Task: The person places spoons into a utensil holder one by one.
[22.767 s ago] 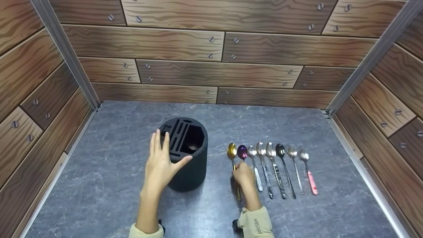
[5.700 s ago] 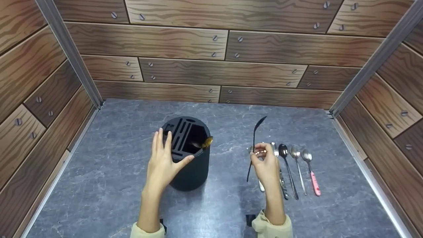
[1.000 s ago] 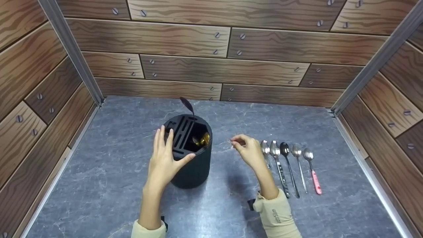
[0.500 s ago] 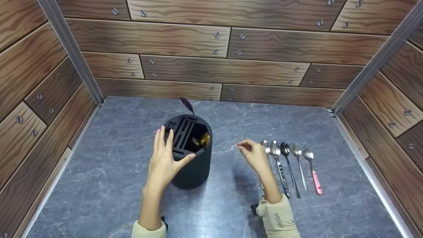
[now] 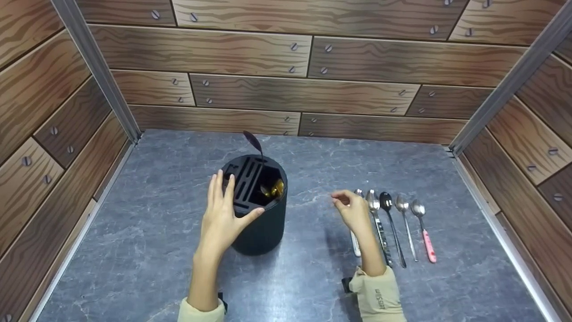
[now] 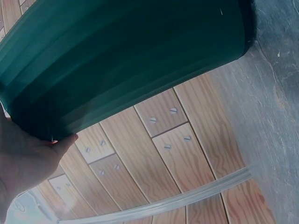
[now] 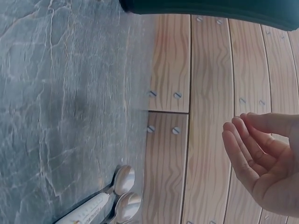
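My left hand (image 5: 219,219) lies with straight, spread fingers against the rim of a black cylindrical utensil holder (image 5: 259,232). A dark spoon (image 5: 253,141) stands upright in the small hole at the holder's back, bowl up. Inside the big opening a gold spoon (image 5: 278,188) shows its bowl. My right hand (image 5: 355,212) hovers above the table, fingers loosely bent, holding nothing. Beneath and beside it lies a white-handled spoon (image 7: 88,210); its bowl is hidden by the hand in the head view.
To the right lie a spoon with a patterned handle (image 5: 383,241), a black spoon (image 5: 393,228), a thin silver spoon (image 5: 408,232) and a pink-handled spoon (image 5: 428,246). Wood-patterned walls (image 5: 246,89) enclose the grey marbled table (image 5: 156,232).
Since the oldest frame, the gold and dark purple spoons have gone from the row into the holder. Over the last second my right hand has drawn rightward toward the spoons. The left hand stays.
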